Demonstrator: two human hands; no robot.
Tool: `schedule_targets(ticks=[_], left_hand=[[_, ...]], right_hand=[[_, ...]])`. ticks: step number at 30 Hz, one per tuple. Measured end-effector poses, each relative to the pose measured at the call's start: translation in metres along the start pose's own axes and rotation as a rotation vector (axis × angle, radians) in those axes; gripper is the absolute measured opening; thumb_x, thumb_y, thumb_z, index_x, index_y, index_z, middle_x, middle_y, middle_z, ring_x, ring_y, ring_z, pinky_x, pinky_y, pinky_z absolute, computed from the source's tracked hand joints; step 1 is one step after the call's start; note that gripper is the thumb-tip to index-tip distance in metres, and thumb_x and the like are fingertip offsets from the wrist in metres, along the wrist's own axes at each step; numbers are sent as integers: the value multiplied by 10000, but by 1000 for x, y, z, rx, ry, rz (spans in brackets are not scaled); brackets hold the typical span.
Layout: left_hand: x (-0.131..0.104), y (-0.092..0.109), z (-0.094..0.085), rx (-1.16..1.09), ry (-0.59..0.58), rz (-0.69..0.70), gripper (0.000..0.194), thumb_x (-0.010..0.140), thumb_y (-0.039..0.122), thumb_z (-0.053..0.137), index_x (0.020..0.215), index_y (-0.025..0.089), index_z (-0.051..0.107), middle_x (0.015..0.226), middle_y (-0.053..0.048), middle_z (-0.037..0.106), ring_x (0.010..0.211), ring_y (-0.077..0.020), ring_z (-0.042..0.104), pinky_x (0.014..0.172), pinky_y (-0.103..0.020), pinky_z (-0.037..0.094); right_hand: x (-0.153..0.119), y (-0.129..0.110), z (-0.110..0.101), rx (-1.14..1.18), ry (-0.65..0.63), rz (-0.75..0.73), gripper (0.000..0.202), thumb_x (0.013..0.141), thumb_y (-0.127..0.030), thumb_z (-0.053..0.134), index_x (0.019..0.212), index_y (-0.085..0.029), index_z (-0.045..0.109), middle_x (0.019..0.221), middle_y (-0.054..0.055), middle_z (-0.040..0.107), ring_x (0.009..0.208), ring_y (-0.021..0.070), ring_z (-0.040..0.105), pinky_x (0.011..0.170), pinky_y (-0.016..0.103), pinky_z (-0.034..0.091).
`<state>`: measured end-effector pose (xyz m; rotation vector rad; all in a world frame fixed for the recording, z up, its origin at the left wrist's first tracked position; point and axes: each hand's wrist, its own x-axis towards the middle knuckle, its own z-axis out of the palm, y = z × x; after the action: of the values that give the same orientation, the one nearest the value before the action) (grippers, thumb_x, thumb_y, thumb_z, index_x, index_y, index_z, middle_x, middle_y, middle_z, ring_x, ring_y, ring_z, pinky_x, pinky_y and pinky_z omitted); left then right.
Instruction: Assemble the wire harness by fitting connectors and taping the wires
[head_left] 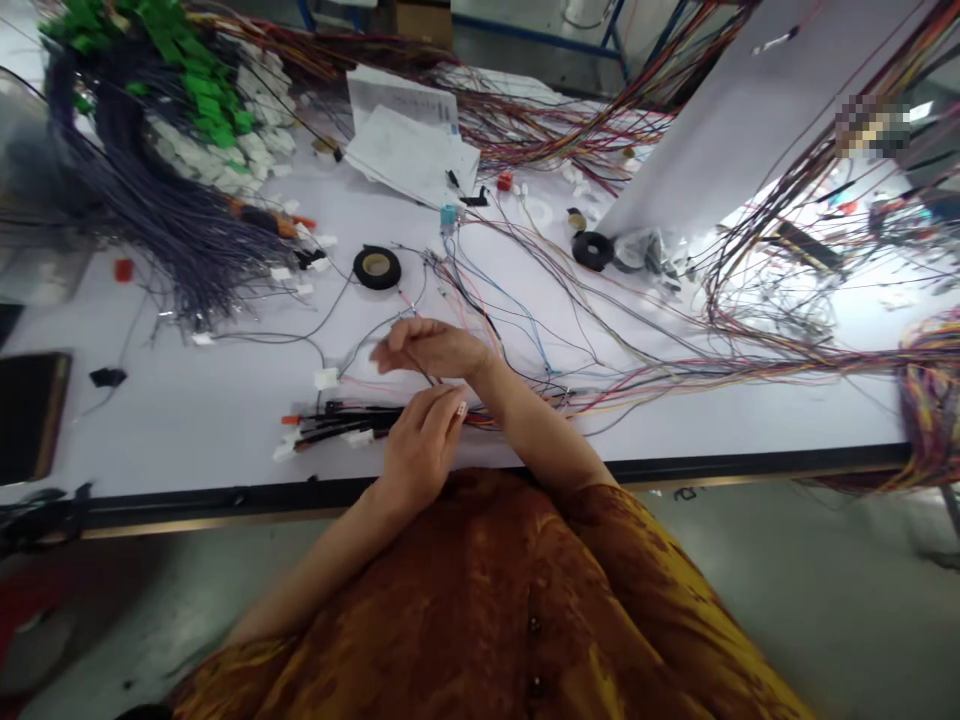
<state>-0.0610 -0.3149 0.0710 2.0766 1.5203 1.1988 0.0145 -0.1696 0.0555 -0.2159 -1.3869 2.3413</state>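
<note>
"who is pictured at the near edge of the tabletop (187, 430)?"

"a person in a brown and yellow patterned top, left hand (421, 438) pinching a small white connector (461, 409) between the fingertips, over the near edge's middle stretch."

"and beside it?"

"a bundle of dark-sleeved wires (341, 422), lying just left of the left hand along the near edge. a dark flat object (30, 415) rests by the near left corner."

"the right hand (435, 352)?"

"just beyond the left, fingers loosely curled beside a thin dark wire; whether they grip it, i cannot tell."

"farther in?"

"a roll of black tape (377, 268) lies left of the tabletop's middle, with a light blue connector (448, 217) beyond it."

"and at the back?"

"white papers (412, 150) near the far edge, and dark wires (172, 240) with green and white connectors (206, 100) toward the far left corner."
</note>
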Motion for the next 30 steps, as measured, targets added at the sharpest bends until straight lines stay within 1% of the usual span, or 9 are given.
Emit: schedule_targets(ticks=[2,4,7,10,12,15,20,25,30], left_hand=[[-8,-2,-5,-11,50,-18,260,883,128,569,1106,241,639,1053,-86,690,1014,-215,647,908,-356,523],[-17,-11,-12,-56,177,-98,180,859,147,618,1015,236,633,1024,-72,675,968,-200,645,853,-344,532],[-26,-36,-22,-272,402,-395,105,842,237,672,897,206,588,1088,-60,640,812,-139,645,732,-295,534],[-30,-70,-29,-583,510,-700,177,811,283,706,834,177,566,1040,-44,657,699,-74,616,680,-227,516],[-30,-91,-33,-680,517,-811,191,766,281,732,820,172,584,969,-32,671,699,-68,605,673,-201,508],[-27,-110,-39,-633,449,-892,193,739,308,724,845,185,620,926,-28,672,686,-85,589,624,-204,498],[-20,-115,-49,-467,361,-832,203,721,314,720,834,177,619,677,16,594,593,-97,525,590,-228,445],[-26,-123,-48,222,214,-540,149,855,304,563,912,183,628,821,-55,653,764,-201,593,753,-342,466],[-27,-130,-55,499,9,-327,135,877,260,500,925,188,604,940,-136,667,957,-321,597,909,-479,433]], right_hand=[[-3,-8,-3,6,212,-118,118,882,-214,560,973,-186,630,1177,68,694,925,121,690,896,314,551],[-7,-21,-11,-127,372,-166,242,912,-267,526,1119,-206,635,1278,44,649,988,123,683,871,288,549],[-20,-35,-29,-406,615,-192,314,888,-263,537,1170,-201,662,1229,10,666,1008,112,668,840,242,525],[-41,-24,-35,-633,817,-151,341,842,-227,593,1172,-194,674,1153,39,693,963,128,663,772,244,537],[-56,-1,-25,-739,829,-98,351,860,-238,591,1200,-193,666,1062,49,709,846,130,657,716,264,541],[-72,42,-1,-944,690,-70,262,876,-248,626,1122,-194,698,1028,55,691,730,124,612,727,292,536],[-74,79,16,-1213,593,-54,164,941,-228,576,904,-227,736,930,71,646,859,202,627,785,342,527],[-73,78,15,-1308,549,-40,227,972,-262,530,880,-238,737,861,63,639,831,198,600,785,349,516],[-86,62,14,-1135,625,-153,156,927,-235,578,1013,-207,706,944,55,661,820,153,620,797,297,523]])
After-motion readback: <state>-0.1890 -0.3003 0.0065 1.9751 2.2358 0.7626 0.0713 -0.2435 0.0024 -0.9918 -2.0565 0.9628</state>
